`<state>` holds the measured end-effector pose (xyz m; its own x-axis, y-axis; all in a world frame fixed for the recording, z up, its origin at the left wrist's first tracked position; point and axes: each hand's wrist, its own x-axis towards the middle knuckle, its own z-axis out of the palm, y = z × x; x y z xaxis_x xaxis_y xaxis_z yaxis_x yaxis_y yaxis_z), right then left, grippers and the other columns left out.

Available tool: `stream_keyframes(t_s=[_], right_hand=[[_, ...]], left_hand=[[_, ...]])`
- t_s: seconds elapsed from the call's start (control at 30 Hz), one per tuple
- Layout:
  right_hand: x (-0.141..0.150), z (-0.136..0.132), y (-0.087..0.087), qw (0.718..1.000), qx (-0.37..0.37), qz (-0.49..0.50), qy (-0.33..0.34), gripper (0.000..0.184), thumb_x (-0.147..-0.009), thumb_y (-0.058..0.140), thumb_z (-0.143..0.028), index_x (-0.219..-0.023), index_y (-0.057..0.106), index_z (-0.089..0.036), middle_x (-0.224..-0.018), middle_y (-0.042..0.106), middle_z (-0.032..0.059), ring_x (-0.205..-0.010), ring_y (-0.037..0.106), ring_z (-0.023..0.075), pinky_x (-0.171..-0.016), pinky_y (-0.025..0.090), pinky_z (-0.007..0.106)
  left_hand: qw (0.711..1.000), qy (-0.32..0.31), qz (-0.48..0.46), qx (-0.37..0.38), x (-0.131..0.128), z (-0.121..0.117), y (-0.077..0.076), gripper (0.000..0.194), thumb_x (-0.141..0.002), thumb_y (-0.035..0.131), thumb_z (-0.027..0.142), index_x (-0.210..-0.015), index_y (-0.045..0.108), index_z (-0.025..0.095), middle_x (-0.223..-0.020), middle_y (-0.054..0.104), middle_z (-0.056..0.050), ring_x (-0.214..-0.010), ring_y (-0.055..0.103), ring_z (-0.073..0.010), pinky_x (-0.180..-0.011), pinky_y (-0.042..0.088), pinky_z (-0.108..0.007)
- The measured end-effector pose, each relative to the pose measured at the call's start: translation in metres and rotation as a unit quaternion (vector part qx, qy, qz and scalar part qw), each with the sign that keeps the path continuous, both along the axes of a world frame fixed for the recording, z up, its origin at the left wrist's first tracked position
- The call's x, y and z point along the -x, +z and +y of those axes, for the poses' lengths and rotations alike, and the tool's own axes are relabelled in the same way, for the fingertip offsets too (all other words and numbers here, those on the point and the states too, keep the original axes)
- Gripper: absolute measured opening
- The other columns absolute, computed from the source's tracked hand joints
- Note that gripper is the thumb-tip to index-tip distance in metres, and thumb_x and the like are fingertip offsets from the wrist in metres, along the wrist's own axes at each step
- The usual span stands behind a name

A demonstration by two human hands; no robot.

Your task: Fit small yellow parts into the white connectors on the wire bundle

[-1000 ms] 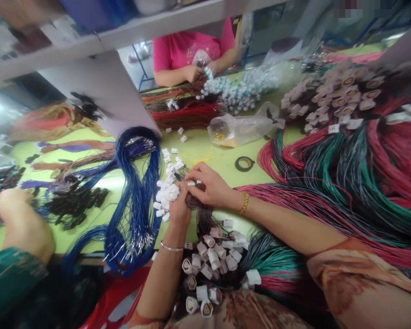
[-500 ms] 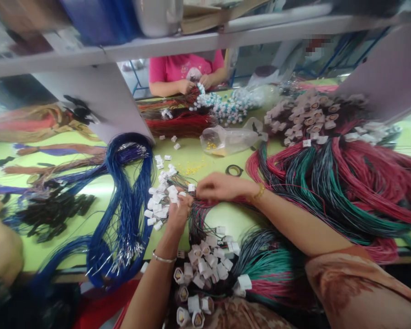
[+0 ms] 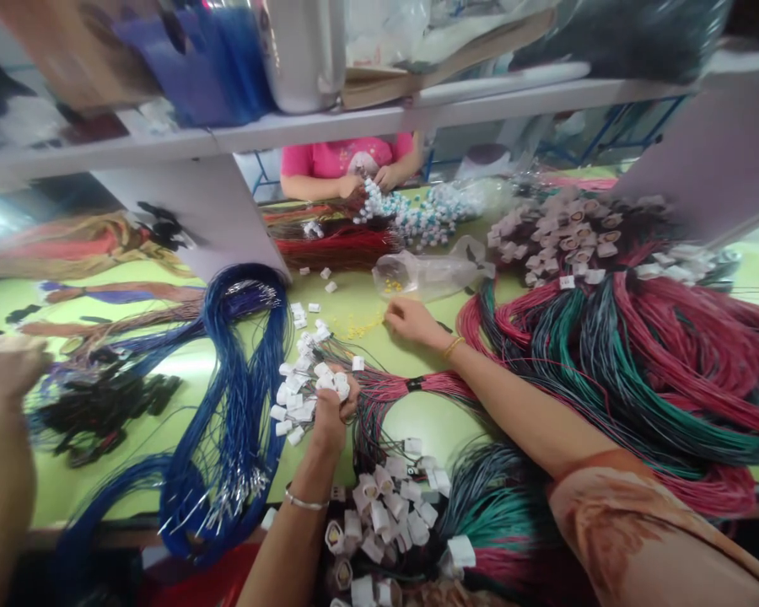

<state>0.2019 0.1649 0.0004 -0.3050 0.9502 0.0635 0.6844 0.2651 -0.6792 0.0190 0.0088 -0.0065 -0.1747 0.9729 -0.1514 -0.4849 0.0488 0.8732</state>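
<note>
My left hand is closed around a few white connectors with thin wires, at the right side of a heap of similar white connectors. Bundled red and dark wires run rightward from there, bound by a black tie. Beyond the bundle, my right hand is closed, fingertips pinched low over the green table beside scattered small yellow pieces. Whatever sits between those fingertips is too small to make out. A clear plastic bag with more yellow pieces lies just past it.
Blue wires and black connectors lie left, near a co-worker's arm. Red, green and black wires cover the right. More white-capped connectors are close to me. A shelf crosses above; a person in pink works opposite.
My right hand has moved from the wires beside my left hand up and away to the yellow pieces. My left hand stays at the connectors. The view has tilted up slightly.
</note>
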Motion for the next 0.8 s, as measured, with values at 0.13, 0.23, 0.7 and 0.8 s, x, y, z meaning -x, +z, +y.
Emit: stream_keyframes(t_s=[0.13,0.23,0.7,0.8], right_hand=[[0.009,-0.014,0.011,0.972,0.097,0.214,0.010,0.009,-0.090,0.058,-0.021,-0.098,0.061,-0.015,-0.070,0.069,0.0018,-0.056,0.064,0.0107,-0.057,0.054,0.022],[0.025,-0.038,0.024,0.881,0.225,0.412,0.051,0.021,-0.080,0.076,-0.029,-0.087,0.063,-0.016,-0.071,0.070,0.0014,-0.057,0.066,0.0103,-0.055,0.056,0.021],[0.039,-0.085,0.049,0.873,0.256,0.380,0.168,0.004,-0.089,0.060,-0.019,-0.091,0.061,-0.016,-0.068,0.067,-0.0013,-0.056,0.063,0.0088,-0.059,0.055,0.022],[0.044,-0.091,0.045,0.924,0.125,0.315,0.179,0.010,-0.093,0.051,-0.018,-0.091,0.061,-0.018,-0.072,0.065,0.0004,-0.064,0.062,0.0111,-0.065,0.054,0.026]], left_hand=[[1.000,0.019,0.019,0.014,-0.003,0.000,0.005,0.062,-0.074,0.065,0.081,-0.081,0.047,0.022,-0.052,0.043,0.009,-0.037,0.020,-0.0032,-0.039,0.009,-0.020],[1.000,0.012,0.022,0.012,-0.002,0.002,0.008,0.062,-0.071,0.072,0.076,-0.086,0.053,0.020,-0.054,0.052,0.007,-0.035,0.023,-0.0018,-0.038,0.012,-0.018],[0.999,0.005,-0.036,-0.011,0.004,0.006,0.011,0.045,-0.072,0.085,0.052,-0.076,0.058,0.016,-0.060,0.055,0.003,-0.043,0.035,-0.0030,-0.039,0.022,-0.016],[0.999,0.019,-0.029,-0.005,0.003,0.006,0.010,0.047,-0.072,0.084,0.054,-0.076,0.058,0.016,-0.059,0.054,0.003,-0.043,0.035,-0.0032,-0.040,0.023,-0.016]])
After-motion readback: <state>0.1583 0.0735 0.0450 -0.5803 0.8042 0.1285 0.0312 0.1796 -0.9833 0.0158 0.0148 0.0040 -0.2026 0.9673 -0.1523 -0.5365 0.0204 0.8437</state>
